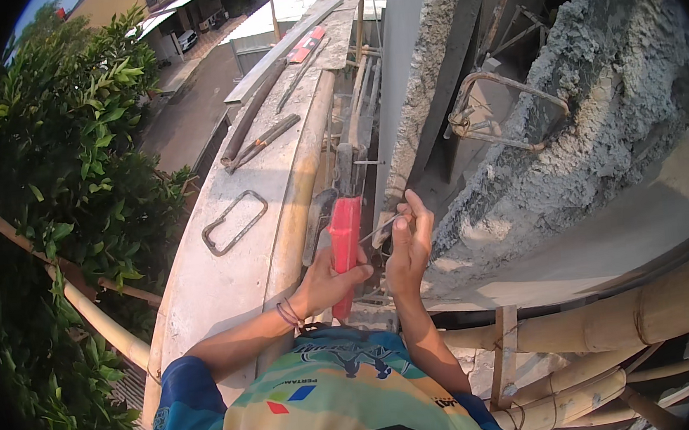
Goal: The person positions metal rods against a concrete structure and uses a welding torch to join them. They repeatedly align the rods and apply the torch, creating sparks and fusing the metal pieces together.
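My left hand [333, 284] is wrapped round a long red block-shaped tool [346, 235]; I cannot make out its exact kind. A thin metal rod [379, 229] runs between the red tool and my right hand [408, 250]. The right thumb and fingers close on the rod's end, beside the lower end of a rough concrete edge [422, 75]. To the left, a bent steel stirrup [235, 222] lies flat on the pale plank [202, 291]. Another stirrup [508, 110] sticks out of the rough concrete on the right.
Farther up the plank lie a pincer-like tool [263, 142], a dark pipe [256, 111], a red-and-black tool [306, 44] and a long metal strip [283, 51]. Bamboo poles [587, 326] cross at lower right. Leafy branches [96, 131] crowd the left, above a street [193, 109] far below.
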A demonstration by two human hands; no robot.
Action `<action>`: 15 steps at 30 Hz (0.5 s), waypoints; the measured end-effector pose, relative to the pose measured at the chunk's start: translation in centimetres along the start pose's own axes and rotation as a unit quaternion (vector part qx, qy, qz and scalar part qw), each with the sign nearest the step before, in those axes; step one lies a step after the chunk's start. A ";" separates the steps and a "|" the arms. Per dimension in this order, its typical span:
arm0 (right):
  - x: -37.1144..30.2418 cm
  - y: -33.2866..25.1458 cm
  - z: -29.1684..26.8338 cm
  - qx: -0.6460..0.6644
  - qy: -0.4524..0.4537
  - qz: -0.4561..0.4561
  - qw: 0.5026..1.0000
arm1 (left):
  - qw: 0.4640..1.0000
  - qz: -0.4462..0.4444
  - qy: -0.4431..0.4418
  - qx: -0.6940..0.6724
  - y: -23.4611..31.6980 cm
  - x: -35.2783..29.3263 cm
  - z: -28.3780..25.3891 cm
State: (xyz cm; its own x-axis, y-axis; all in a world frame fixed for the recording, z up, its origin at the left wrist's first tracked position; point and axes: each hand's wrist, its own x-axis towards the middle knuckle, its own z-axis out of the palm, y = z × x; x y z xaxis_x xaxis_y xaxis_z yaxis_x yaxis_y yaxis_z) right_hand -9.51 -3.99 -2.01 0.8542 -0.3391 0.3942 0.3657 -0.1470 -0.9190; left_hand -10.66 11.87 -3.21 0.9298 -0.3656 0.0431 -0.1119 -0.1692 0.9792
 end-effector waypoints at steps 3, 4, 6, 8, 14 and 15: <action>-0.7 -1.5 -0.5 -0.007 -0.078 0.024 0.997 | 0.997 0.018 0.075 0.013 -1.3 1.2 0.1; -0.8 -2.0 -0.3 -0.091 -0.105 0.007 0.990 | 0.998 0.002 0.063 -0.003 -1.5 1.5 0.0; -1.1 -3.0 0.0 -0.111 -0.070 -0.027 0.991 | 0.996 -0.032 0.054 0.068 -1.5 2.1 0.0; -1.2 -3.3 0.4 -0.104 -0.032 -0.009 0.994 | 0.985 -0.055 0.055 0.155 -1.1 2.5 0.3; 0.6 -2.0 0.7 -0.122 -0.072 -0.068 0.988 | 0.992 0.009 -0.017 0.126 2.0 4.6 2.5; 0.8 -1.8 0.8 -0.118 -0.072 -0.073 0.988 | 0.992 0.022 -0.031 0.116 2.4 4.8 2.8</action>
State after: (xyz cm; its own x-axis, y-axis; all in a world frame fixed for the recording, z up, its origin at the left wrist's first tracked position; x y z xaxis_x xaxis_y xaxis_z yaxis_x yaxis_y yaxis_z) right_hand -9.14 -3.27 -0.05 0.8489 -0.1651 0.5022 0.4069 -0.4024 -0.8201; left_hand -7.43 7.10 -1.24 0.8992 -0.4326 0.0662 -0.2374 -0.3553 0.9041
